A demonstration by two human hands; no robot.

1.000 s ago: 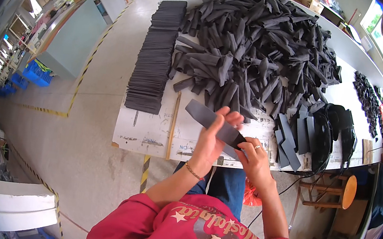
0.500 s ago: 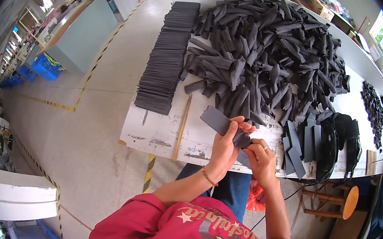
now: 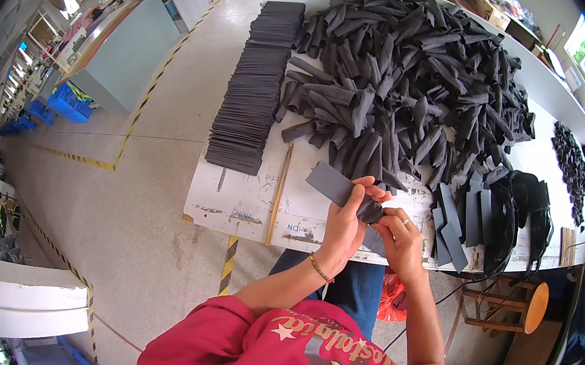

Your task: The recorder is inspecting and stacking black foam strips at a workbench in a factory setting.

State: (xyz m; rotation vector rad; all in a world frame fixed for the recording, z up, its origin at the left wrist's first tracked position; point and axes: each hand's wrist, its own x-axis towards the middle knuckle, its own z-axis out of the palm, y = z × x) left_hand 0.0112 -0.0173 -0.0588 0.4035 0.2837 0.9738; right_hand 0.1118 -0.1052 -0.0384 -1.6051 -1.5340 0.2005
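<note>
A flat, dark grey strip (image 3: 328, 182) is held above the near edge of the white table. My left hand (image 3: 347, 221) closes around its middle, the thumb lying on top. At its right end is a shiny black, bent part (image 3: 371, 212), pinched by the fingers of my right hand (image 3: 400, 239). Whether that part is a separate sleeve or belongs to the strip, I cannot tell. Just beyond my hands lies a large heap of loose, dark grey fabric tubes (image 3: 405, 80). To their left runs a long, neat row of flat grey pieces (image 3: 252, 91).
The white table (image 3: 232, 204) carries a wooden stick (image 3: 279, 195) left of my hands. On the right lie several flat dark strips (image 3: 449, 229) and black bundles (image 3: 504, 228). A stool (image 3: 534, 309) and a red plastic bag (image 3: 392, 298) are below the table's near edge.
My right hand has shifted very slightly at the black end of the strip. My left hand, the strip and the heap look the same.
</note>
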